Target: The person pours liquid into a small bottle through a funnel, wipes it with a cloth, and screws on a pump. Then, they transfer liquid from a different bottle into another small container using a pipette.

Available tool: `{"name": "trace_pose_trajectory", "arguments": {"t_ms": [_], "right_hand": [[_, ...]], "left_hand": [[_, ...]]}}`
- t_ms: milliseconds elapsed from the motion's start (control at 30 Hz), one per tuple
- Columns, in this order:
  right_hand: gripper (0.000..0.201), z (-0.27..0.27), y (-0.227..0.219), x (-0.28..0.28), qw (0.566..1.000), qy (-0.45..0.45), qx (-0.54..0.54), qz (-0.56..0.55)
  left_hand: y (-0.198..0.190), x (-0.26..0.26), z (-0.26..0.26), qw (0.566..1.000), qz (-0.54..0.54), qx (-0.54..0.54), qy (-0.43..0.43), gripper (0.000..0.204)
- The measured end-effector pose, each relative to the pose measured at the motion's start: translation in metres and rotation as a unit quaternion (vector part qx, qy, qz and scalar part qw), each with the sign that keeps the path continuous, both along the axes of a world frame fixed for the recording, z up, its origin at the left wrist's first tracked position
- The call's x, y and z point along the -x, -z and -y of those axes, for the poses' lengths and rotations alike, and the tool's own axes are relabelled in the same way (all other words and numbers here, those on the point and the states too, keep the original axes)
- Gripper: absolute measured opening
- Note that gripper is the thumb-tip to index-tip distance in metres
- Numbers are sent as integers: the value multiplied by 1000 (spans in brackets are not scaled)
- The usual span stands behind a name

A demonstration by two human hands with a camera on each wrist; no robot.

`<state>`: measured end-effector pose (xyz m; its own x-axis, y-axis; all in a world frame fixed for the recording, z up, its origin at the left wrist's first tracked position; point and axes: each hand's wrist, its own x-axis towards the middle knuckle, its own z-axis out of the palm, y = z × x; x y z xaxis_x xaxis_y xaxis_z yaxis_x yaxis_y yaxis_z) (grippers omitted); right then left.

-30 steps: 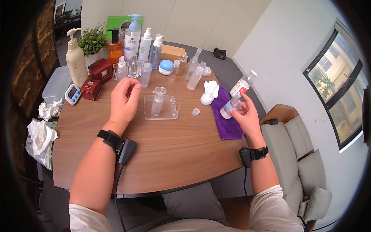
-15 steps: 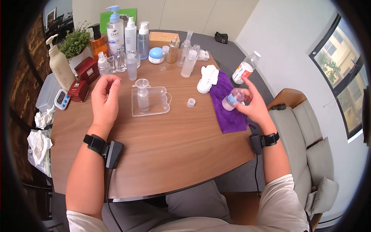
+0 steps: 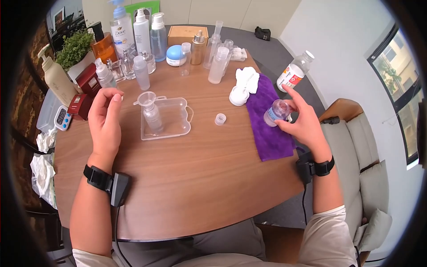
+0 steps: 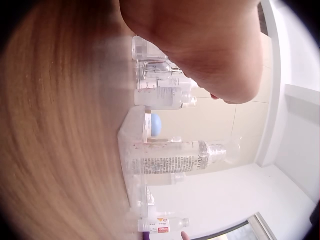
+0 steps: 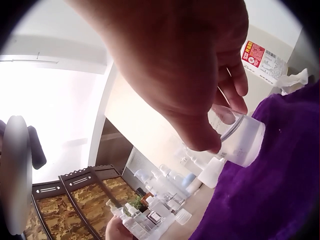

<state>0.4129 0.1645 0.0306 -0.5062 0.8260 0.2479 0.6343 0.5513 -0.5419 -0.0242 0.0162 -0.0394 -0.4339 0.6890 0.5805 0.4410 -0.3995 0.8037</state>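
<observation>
My right hand (image 3: pixel 307 122) pinches a small clear bottle (image 3: pixel 271 117) with blue lettering between thumb and fingers. It stands nearly upright over the purple cloth (image 3: pixel 276 144); in the right wrist view the base of this bottle (image 5: pixel 248 145) is right at the cloth. My left hand (image 3: pixel 106 124) hangs loosely curled above the table, holding nothing. To its right, a clear bottle (image 3: pixel 153 119) with a small funnel (image 3: pixel 147 99) in its mouth stands on a transparent plastic tray (image 3: pixel 175 129). A small clear cap (image 3: pixel 220 119) lies on the wood between the hands.
A white-labelled bottle (image 3: pixel 294 73) stands behind the cloth. White tissue (image 3: pixel 247 79) and a round white lid (image 3: pixel 239 96) sit at the cloth's left edge. Several cosmetic bottles line the back, with a blue-lidded jar (image 3: pixel 175 55). A timer (image 3: pixel 62 118) and red boxes (image 3: pixel 80 107) stand left.
The head view has shifted. The bottle in my right hand has turned from tilted to nearly upright over the purple cloth. My left hand keeps its loose curl beside the tray.
</observation>
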Motion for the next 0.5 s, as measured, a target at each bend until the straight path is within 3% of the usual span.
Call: {"name": "trace_pose_trajectory", "arguments": {"t_ms": [300,500], "right_hand": [[94,-27,7,-12,996,-51,63,-45],[100,-51,10,-17,979,-134,133,-78]], "left_hand": [[-1,3,6,999,27,30,-1,11],[4,8,7,999,7,34,-17,15]]}}
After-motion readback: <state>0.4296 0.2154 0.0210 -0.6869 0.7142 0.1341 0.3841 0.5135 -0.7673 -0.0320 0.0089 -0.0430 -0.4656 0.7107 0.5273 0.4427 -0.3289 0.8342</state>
